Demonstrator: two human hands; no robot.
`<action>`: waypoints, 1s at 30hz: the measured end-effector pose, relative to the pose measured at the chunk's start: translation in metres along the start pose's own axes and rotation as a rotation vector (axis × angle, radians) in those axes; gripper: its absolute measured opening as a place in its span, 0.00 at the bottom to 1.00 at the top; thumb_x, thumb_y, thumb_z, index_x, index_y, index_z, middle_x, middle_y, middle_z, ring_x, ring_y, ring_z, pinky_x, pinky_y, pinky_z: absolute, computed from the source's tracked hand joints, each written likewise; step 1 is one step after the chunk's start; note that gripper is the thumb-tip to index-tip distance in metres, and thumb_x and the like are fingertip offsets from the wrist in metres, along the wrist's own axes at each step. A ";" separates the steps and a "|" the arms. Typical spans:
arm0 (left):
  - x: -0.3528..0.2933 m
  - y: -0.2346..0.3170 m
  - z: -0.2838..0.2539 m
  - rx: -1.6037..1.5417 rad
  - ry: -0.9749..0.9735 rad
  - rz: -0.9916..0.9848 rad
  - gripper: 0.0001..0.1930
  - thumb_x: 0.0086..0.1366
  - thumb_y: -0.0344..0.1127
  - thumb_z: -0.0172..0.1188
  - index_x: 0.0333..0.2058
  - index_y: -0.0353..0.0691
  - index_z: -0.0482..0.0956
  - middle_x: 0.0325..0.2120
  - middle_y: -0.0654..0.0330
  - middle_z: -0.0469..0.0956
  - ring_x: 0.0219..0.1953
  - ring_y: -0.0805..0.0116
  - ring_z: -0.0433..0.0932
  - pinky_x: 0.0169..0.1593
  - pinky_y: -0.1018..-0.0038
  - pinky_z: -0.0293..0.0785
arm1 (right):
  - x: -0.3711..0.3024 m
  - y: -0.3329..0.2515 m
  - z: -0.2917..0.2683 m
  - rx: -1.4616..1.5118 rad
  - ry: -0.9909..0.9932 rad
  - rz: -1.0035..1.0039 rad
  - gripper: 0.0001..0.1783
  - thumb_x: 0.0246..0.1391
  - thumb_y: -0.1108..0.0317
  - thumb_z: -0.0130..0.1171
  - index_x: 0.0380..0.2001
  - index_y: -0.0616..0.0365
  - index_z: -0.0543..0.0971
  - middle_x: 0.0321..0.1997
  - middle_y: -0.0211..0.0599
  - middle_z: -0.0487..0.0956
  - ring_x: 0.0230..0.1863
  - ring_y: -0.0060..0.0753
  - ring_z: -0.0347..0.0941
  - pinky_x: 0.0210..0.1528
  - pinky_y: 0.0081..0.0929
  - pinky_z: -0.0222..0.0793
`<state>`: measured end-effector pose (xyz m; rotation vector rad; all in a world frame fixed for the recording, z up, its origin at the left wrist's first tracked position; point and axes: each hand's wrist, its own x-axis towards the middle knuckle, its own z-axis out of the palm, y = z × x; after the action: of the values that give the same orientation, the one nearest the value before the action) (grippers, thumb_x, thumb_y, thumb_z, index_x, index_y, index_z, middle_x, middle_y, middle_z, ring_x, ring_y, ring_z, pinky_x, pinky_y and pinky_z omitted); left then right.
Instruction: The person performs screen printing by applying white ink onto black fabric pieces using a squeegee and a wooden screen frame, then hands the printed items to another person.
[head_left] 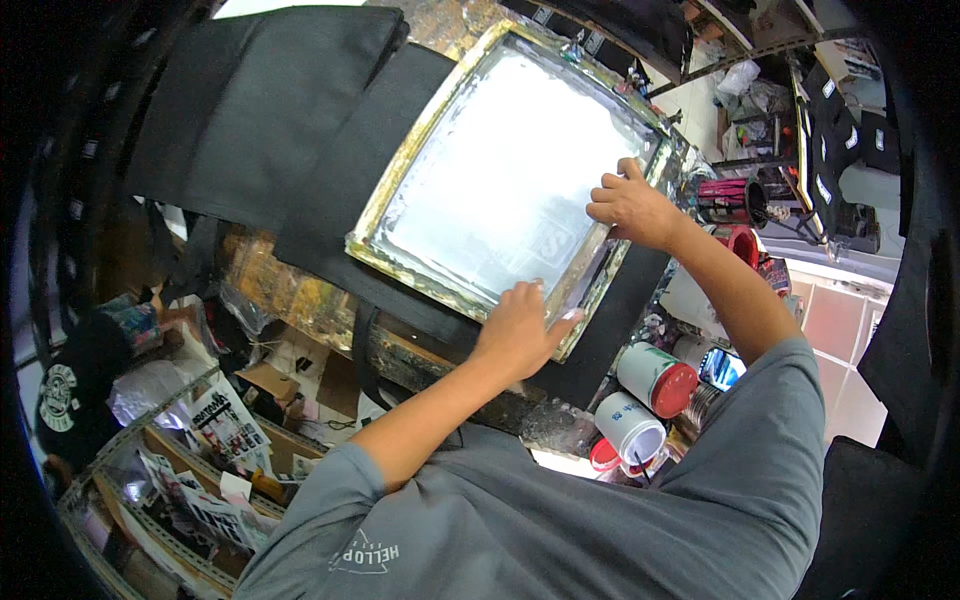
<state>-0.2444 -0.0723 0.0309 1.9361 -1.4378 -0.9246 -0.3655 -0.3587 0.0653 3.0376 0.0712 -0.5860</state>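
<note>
A printing screen [364,236] with a paint-stained frame lies tilted over black fabric on a worn wooden table. Its mesh [510,150] looks bright white, with a faint printed mark near the lower right. Along that right end, inside the frame, stands a squeegee [582,266] with a wooden handle. My left hand [513,333] is closed on its near end, thumb stretched along it. Curled over the far end is my right hand [636,210]. The squeegee's blade is hidden beneath the handle and my hands.
Black fabric pieces [270,110] spread left of the screen, one with a strap [366,350] hanging down. At right stand a red-lidded can [655,380], a white tub [630,425] and a pink-streaked pot [728,200]. A phone [721,369] lies among the cans. Shelves [150,440] hold papers at lower left.
</note>
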 end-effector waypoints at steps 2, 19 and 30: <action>-0.017 -0.028 -0.036 -0.036 0.104 0.056 0.32 0.72 0.56 0.64 0.54 0.26 0.76 0.51 0.35 0.78 0.59 0.36 0.75 0.65 0.51 0.71 | -0.004 0.003 -0.017 0.038 0.075 0.049 0.24 0.43 0.55 0.80 0.40 0.43 0.77 0.41 0.22 0.78 0.53 0.34 0.74 0.62 0.53 0.62; 0.003 -0.225 -0.176 0.610 0.104 0.207 0.54 0.44 0.62 0.84 0.65 0.34 0.76 0.50 0.51 0.76 0.54 0.50 0.72 0.62 0.56 0.65 | 0.072 -0.261 -0.007 0.282 0.420 1.154 0.24 0.45 0.68 0.75 0.47 0.45 0.81 0.43 0.28 0.78 0.49 0.37 0.74 0.54 0.49 0.61; 0.014 -0.255 -0.169 0.491 0.275 0.407 0.40 0.45 0.57 0.85 0.53 0.37 0.86 0.41 0.58 0.77 0.47 0.55 0.74 0.54 0.57 0.68 | 0.090 -0.314 0.012 0.217 0.536 1.251 0.28 0.51 0.45 0.77 0.47 0.50 0.80 0.46 0.33 0.75 0.53 0.39 0.70 0.63 0.55 0.54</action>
<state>0.0400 -0.0108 -0.0644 1.8837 -1.9088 -0.1169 -0.3035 -0.0428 0.0088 2.5383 -1.7386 0.3333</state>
